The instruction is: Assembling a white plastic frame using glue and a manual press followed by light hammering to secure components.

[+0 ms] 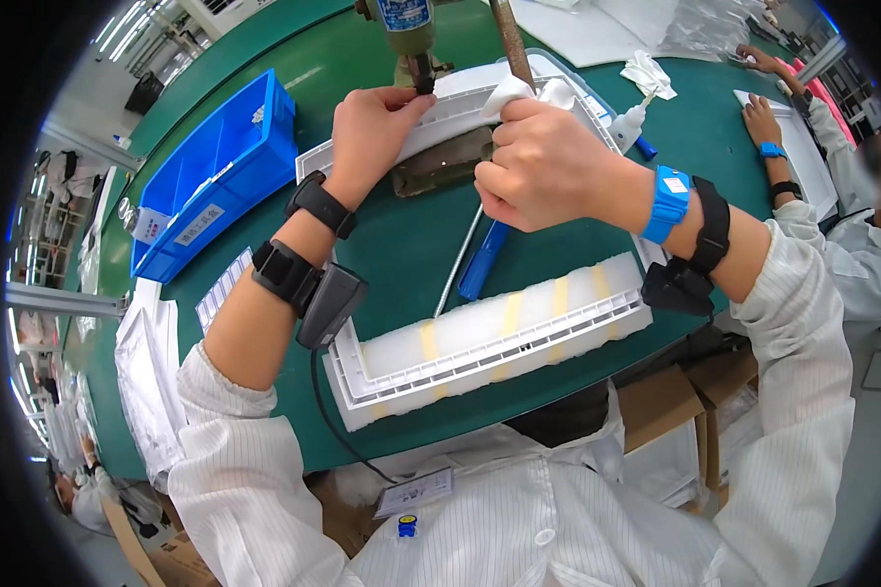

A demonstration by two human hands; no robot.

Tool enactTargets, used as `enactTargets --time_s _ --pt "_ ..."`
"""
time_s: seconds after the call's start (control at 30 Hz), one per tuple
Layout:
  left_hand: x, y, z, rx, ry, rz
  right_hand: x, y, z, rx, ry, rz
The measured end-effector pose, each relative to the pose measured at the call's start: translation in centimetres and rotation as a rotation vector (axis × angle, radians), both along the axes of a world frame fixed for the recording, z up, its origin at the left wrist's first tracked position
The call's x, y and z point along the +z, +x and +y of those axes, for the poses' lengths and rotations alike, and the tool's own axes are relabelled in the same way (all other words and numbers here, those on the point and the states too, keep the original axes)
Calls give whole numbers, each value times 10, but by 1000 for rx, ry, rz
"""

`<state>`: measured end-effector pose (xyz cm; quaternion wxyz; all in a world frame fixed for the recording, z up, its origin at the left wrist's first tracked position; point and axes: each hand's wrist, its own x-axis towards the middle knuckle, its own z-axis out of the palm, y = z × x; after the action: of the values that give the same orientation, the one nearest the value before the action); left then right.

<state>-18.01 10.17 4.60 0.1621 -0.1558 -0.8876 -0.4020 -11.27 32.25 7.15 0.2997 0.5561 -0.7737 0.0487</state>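
A white plastic frame [512, 349] lies on the green bench, its near side resting on white foam [499, 323] banded with yellow strips. Its far side passes under a bench press [408, 39] with a dark tip. My left hand [374, 135] is at that tip, thumb and forefinger pinched together; whatever they hold is hidden. With fingers closed, my right hand [548, 166] grips a rusty metal lever [511, 44] at its lower end, where white cloth [519, 95] is wrapped. A worn metal base block [440, 164] sits below, between my hands.
Inside the frame lie a blue-handled tool [482, 262] and a thin metal rod [460, 259]. A divided blue bin [220, 181] stands left. To the right are a white squeeze bottle [628, 125] and crumpled tissue [648, 74]. A co-worker's hand [762, 122] rests on a white panel.
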Motion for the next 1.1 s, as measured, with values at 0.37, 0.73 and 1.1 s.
enactTargets --time_s 0.37,0.73,1.1 --pt "2 5 3 -8 -11 6 8 8 2 -28 4 6" --pt "5 3 3 -14 -32 16 3 4 3 -4 -11 42" --pt "2 7 3 2 23 1 -8 0 -1 -14 -4 62"
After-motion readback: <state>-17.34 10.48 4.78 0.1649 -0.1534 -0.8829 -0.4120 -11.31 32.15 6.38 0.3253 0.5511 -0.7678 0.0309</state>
